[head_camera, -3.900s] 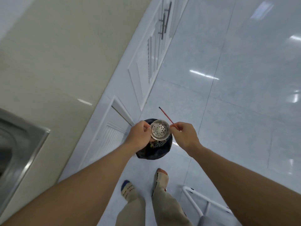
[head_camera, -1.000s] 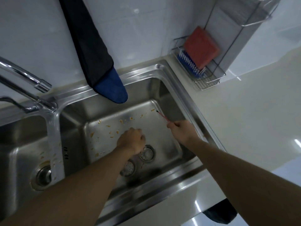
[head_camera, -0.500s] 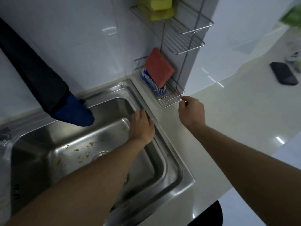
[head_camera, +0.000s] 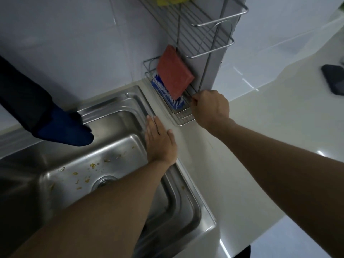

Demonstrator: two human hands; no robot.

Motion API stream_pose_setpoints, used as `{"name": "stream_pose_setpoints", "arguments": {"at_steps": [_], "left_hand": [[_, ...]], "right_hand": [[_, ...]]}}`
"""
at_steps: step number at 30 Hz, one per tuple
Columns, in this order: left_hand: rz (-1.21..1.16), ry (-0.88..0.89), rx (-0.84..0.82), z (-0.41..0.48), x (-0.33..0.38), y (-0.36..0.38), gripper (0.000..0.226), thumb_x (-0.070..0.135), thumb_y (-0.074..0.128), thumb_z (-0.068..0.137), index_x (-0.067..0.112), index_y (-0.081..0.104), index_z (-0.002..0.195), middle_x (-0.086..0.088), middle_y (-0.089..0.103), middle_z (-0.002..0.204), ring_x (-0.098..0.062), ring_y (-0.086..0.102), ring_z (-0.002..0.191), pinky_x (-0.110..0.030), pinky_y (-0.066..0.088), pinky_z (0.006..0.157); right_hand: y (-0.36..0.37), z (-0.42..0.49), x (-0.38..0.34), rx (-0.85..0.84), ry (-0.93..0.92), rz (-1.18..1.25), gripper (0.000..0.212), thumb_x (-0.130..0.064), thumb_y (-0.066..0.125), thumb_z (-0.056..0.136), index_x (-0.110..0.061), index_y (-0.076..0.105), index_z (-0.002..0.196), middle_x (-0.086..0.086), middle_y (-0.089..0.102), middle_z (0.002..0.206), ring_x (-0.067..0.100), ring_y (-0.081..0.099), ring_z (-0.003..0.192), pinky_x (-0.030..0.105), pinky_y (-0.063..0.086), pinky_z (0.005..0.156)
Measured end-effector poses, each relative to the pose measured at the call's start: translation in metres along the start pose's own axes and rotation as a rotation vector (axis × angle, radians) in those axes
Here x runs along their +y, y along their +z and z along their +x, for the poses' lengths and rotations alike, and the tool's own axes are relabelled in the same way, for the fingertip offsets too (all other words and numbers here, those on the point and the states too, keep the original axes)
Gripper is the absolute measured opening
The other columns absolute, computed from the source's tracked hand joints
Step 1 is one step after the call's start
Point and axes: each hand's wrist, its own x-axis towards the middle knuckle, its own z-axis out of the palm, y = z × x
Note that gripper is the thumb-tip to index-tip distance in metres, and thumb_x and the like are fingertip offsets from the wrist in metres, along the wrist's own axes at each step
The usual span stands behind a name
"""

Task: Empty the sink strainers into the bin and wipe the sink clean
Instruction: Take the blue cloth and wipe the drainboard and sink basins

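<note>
At the wire rack (head_camera: 183, 116), the right hand (head_camera: 210, 107) has clenched fingers (head_camera: 195, 101); what they pinch is hidden; the left hand (head_camera: 160, 144) lies flat and released on the sink (head_camera: 186, 207) rim; one drain shows, half covered; one red sponge (head_camera: 174, 71), one blue brush (head_camera: 163, 90).

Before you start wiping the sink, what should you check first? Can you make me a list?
1. Food scraps in the sink basin: not ok, bits lie around the drain.
2. Strainer back in the drain: cannot tell.
3. Red sponge within reach in the wire rack: ok.
4. Right hand free to grab it: cannot tell, fingers curled at the rack.
5. Left hand free: ok, flat on the sink edge.
</note>
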Motion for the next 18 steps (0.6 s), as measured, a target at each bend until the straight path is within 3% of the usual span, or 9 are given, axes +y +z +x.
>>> {"name": "stream_pose_setpoints", "arguments": {"at_steps": [3, 7, 10, 18], "left_hand": [[0.000, 0.013, -0.005, 0.001, -0.002, 0.000, 0.066, 0.032, 0.026, 0.108, 0.005, -0.005, 0.159, -0.015, -0.015, 0.167, -0.024, -0.011, 0.155, -0.041, -0.002, 0.126], [0.005, 0.034, -0.030, 0.005, -0.007, 0.002, 0.067, 0.033, 0.026, 0.107, 0.004, -0.005, 0.159, -0.016, -0.017, 0.166, -0.025, -0.013, 0.155, -0.040, -0.004, 0.126], [-0.001, 0.040, -0.065, 0.008, -0.011, 0.002, 0.069, 0.036, 0.025, 0.107, 0.006, -0.009, 0.159, -0.014, -0.021, 0.165, -0.024, -0.016, 0.154, -0.038, -0.009, 0.122], [0.013, 0.050, -0.090, 0.010, -0.017, 0.005, 0.070, 0.041, 0.022, 0.106, 0.010, -0.013, 0.158, -0.011, -0.026, 0.164, -0.021, -0.020, 0.153, -0.034, -0.016, 0.117]], "right_hand": [[0.005, 0.008, -0.001, -0.082, 0.064, -0.027, 0.017, -0.022, 0.057, 0.091, -0.014, 0.070, 0.098, 0.010, 0.059, 0.084, 0.033, 0.052, 0.071, 0.033, 0.039, 0.063], [0.011, 0.015, 0.000, -0.138, 0.160, 0.009, 0.020, -0.024, 0.060, 0.087, -0.015, 0.068, 0.103, 0.005, 0.051, 0.082, 0.029, 0.047, 0.074, 0.034, 0.039, 0.065], [0.012, 0.020, 0.000, -0.189, 0.183, 0.041, 0.024, -0.025, 0.061, 0.086, -0.015, 0.066, 0.107, 0.008, 0.061, 0.093, 0.029, 0.048, 0.076, 0.034, 0.039, 0.067], [0.020, 0.018, 0.002, -0.207, 0.173, 0.070, 0.028, -0.027, 0.057, 0.088, -0.021, 0.070, 0.112, 0.006, 0.063, 0.093, 0.030, 0.055, 0.077, 0.034, 0.047, 0.067]]}}
